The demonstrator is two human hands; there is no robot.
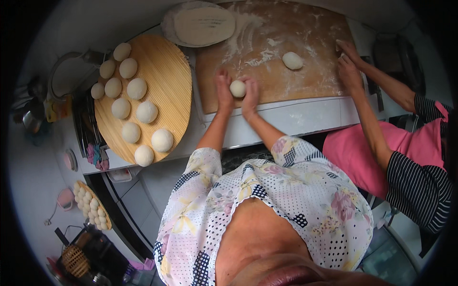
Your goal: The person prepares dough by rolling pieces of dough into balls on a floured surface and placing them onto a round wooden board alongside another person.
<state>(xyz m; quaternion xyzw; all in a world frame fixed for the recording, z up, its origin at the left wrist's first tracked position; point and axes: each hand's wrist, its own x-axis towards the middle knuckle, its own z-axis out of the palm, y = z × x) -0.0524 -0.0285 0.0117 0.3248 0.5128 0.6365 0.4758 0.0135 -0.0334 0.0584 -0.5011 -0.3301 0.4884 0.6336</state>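
A smooth, pale dough ball rests near the front edge of a floured wooden board. My left hand cups it from the left, palm turned inward, with the fingers blurred. On the other side, my right hand curls around the ball, its fingers reaching over the far side. To the right on the same board lies a second, slightly oblong dough piece, apart from any hand.
Left of the board, a round slatted tray carries several dough balls. Behind it stands a flour-dusted oval plate. At right, a co-worker's hands hold pale dough at the board's edge. Another tray of dough pieces sits lower left.
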